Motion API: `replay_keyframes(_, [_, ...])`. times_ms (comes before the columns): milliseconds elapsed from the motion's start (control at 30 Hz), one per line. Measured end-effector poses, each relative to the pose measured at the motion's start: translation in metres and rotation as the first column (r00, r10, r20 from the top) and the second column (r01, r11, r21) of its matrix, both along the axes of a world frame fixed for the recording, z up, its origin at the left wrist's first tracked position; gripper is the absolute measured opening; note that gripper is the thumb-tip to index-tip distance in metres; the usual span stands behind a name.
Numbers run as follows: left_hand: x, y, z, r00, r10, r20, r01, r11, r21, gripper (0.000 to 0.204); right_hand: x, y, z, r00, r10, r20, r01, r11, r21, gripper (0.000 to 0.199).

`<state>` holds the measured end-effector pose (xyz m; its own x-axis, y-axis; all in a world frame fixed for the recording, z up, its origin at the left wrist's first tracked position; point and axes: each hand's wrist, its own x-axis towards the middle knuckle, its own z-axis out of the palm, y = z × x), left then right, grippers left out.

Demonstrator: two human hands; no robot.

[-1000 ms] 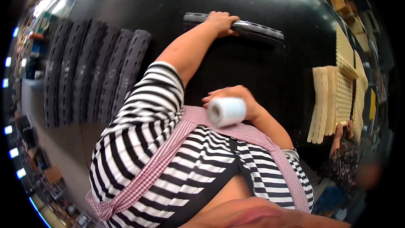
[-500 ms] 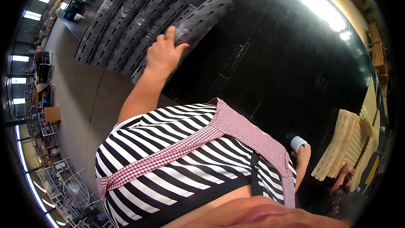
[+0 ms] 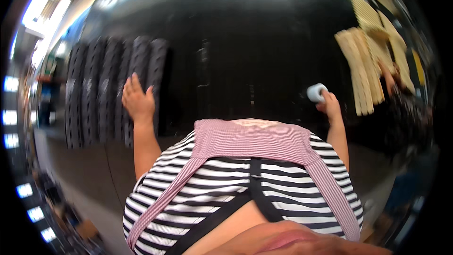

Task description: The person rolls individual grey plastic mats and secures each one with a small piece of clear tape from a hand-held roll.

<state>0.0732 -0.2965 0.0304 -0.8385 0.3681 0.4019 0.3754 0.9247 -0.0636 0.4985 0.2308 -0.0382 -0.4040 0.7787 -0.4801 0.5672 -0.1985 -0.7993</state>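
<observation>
Dark grey patterned mats, each rolled or folded into a long bundle, lie side by side at the left of the black table. Shiny clear film shows round the middle of several. My left hand rests with spread fingers over the bundles near the right end of the row, beside the outermost grey bundle. In my right hand is a small pale roll of film, gripped at its near end and held over the table on the right.
The black tabletop runs between the mats and a group of cream-coloured slotted mats at the right. Another person's arm reaches in among those. Grey floor lies below the left table edge.
My view has turned, so the row of grey bundles now sits lower and upright at the left. The outermost bundle now lies nearly parallel to the row. My right hand still holds the film roll.
</observation>
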Motion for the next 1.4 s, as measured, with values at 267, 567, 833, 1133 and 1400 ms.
replay_keyframes(267, [0.114, 0.169, -0.028, 0.308, -0.854, 0.419, 0.814, 0.465, 0.349, 0.058, 0.1, -0.149, -0.051, 0.849, -0.391, -0.355, 0.517, 0.752, 0.409, 0.024])
replay_keyframes(567, [0.224, 0.26, -0.04, -0.361, -0.827, 0.431, 0.89, -0.167, 0.425, 0.04, 0.224, -0.409, -0.153, 0.77, -0.638, -0.038, 0.534, 0.611, 0.584, 0.009])
replay_keyframes(833, [0.316, 0.282, -0.058, -0.544, -0.73, 0.414, 0.838, -0.453, 0.303, 0.031, 0.255, -0.493, -0.1, 0.628, -0.777, -0.044, 0.566, 0.417, 0.712, 0.005])
replay_keyframes(1133, [0.322, 0.33, -0.1, -0.425, -0.773, 0.471, 0.848, -0.522, -0.093, 0.023, 0.336, -0.679, -0.321, -0.355, -0.92, 0.167, 0.873, -0.391, -0.293, 0.018])
replay_keyframes(1400, [0.442, 0.309, -0.118, -0.58, -0.592, 0.559, 0.763, -0.635, 0.12, 0.019, 0.327, -0.675, -0.351, -0.907, -0.269, 0.325, -0.072, -0.662, -0.746, 0.084])
